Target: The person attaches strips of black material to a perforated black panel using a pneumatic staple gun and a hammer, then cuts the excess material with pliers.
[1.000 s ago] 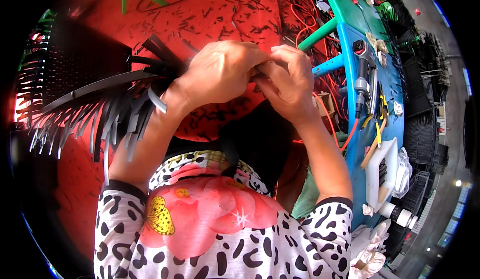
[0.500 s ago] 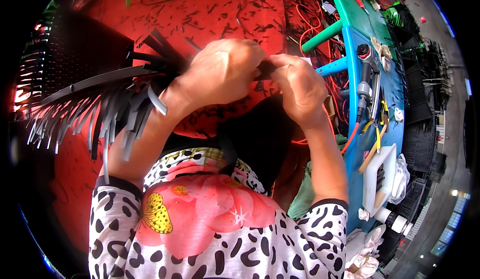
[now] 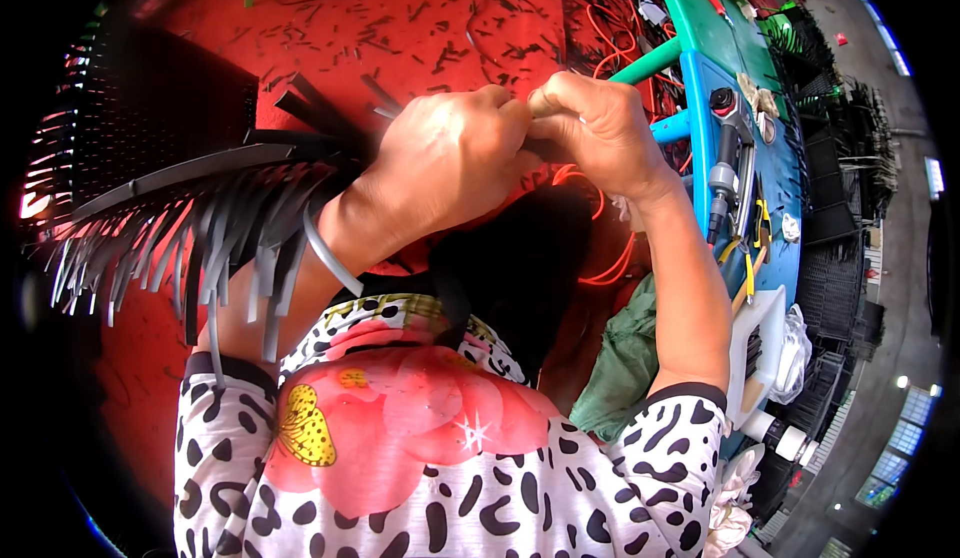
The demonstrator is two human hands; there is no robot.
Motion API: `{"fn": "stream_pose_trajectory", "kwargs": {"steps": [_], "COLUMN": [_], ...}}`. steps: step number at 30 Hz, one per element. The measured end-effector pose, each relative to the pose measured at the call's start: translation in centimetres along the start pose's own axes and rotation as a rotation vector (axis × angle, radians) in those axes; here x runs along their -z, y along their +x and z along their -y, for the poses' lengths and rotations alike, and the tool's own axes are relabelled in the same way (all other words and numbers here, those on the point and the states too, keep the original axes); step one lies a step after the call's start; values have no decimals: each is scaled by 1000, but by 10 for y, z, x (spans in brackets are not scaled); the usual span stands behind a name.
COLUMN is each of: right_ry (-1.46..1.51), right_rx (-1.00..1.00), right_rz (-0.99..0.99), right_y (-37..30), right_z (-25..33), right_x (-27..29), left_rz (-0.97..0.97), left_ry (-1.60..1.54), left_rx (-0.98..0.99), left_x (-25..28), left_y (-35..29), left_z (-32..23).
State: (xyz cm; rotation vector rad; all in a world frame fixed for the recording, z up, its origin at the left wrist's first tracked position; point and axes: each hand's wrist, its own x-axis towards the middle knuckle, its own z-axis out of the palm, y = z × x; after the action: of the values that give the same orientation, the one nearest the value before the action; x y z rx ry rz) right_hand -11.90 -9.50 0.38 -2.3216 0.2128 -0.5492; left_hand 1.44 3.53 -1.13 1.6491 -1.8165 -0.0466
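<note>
In front of my chest, my left hand (image 3: 455, 153) is closed in a fist, its knuckles up. It grips a black plastic strip, mostly hidden under the fingers. Close against it, my right hand (image 3: 605, 128) is closed with thumb and fingers pinched together; what they hold is hidden. Flat black strips (image 3: 325, 118) fan out from behind my left wrist. More loose strip ends (image 3: 260, 228), black and grey, hang like a fringe over my left forearm. They run along the edge of a dark woven panel (image 3: 165, 108) at the left.
Cut black scraps litter the red floor (image 3: 400, 18). At the right, a blue stool or bench (image 3: 780, 228) carries a power tool (image 3: 725, 168), yellow-handled pliers (image 3: 750, 268) and a white tray (image 3: 765, 338). Orange cable (image 3: 615, 268) loops beside my right forearm. Green cloth (image 3: 615, 368) lies below it.
My right hand has risen slightly and turned, its forearm shifting right. The dark piece seen between the hands is now mostly covered. The fringe of strips has swayed a little.
</note>
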Motion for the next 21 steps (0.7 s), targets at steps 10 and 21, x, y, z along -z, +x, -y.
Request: {"fn": "stream_pose_trajectory", "kwargs": {"steps": [10,21], "right_ry": [488,799], "right_rx": [-392,-605], "right_rz": [302,474], "right_y": [17,17], "right_z": [-18,-35], "right_x": [10,8], "left_rz": [-85,-122], "left_ry": [9,29], "left_rx": [-42,-67], "left_x": [-4,-10], "left_y": [1,-3], "left_z": [1,-1]}}
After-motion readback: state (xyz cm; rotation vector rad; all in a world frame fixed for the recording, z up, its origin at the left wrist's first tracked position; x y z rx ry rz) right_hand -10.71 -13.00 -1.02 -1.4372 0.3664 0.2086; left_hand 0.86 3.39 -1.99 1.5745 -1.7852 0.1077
